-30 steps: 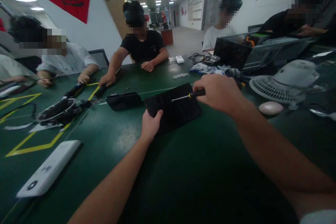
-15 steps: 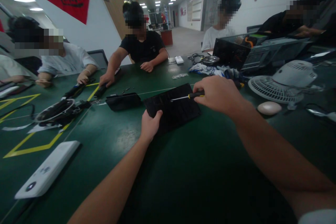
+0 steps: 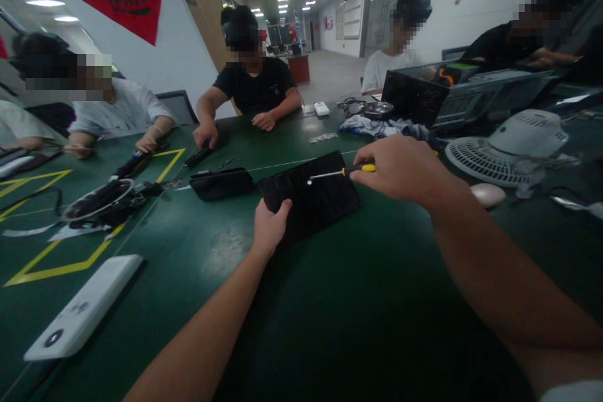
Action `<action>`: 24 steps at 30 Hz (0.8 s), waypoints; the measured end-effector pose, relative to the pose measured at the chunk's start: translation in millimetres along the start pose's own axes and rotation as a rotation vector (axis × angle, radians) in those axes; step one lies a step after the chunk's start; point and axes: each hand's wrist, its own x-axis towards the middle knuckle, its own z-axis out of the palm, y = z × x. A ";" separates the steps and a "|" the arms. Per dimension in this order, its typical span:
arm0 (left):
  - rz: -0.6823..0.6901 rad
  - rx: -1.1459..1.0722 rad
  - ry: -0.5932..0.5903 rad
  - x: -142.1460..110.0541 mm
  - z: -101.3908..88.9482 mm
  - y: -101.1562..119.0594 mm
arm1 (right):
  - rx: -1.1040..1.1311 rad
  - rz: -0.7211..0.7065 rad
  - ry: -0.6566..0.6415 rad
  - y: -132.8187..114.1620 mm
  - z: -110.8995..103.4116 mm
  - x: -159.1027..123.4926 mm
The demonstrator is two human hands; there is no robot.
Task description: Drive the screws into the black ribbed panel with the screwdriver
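Note:
My left hand (image 3: 272, 223) is closed on the lower left edge of a flat, black, rectangular piece (image 3: 325, 204), its thumb on top. Faint ridges or slots show on that dark surface. Between the fingertips of my right hand (image 3: 400, 171) is the black-and-yellow handle of a screwdriver (image 3: 327, 174). Its thin metal shaft points left over the black piece. A small bright round spot shows at the tip; whether it is a screw I cannot tell. Just left of the piece stands a black pouch-like case (image 3: 221, 183).
Lower left lies a white oblong device (image 3: 85, 308). A white fan (image 3: 513, 144), a pale mouse (image 3: 488, 195) and an opened computer case (image 3: 471, 97) stand to the right. Cables and black parts (image 3: 106, 201) lie by yellow tape. Several people sit around the table.
My right hand has shifted slightly right and turned, so more yellow on the screwdriver handle shows. My left hand stays put. Across the table, a person's hand has moved right with a dark object.

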 end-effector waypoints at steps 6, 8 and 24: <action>0.004 0.022 -0.002 -1.2 0.2 4.1 | -0.002 0.023 0.018 -1.2 1.2 0.3; 0.000 0.030 0.002 -1.1 0.1 3.7 | 0.002 0.012 0.029 -1.7 1.5 -0.2; -0.014 0.009 0.013 0.3 0.2 -0.6 | 0.024 -0.027 -0.007 -11.8 5.0 -1.2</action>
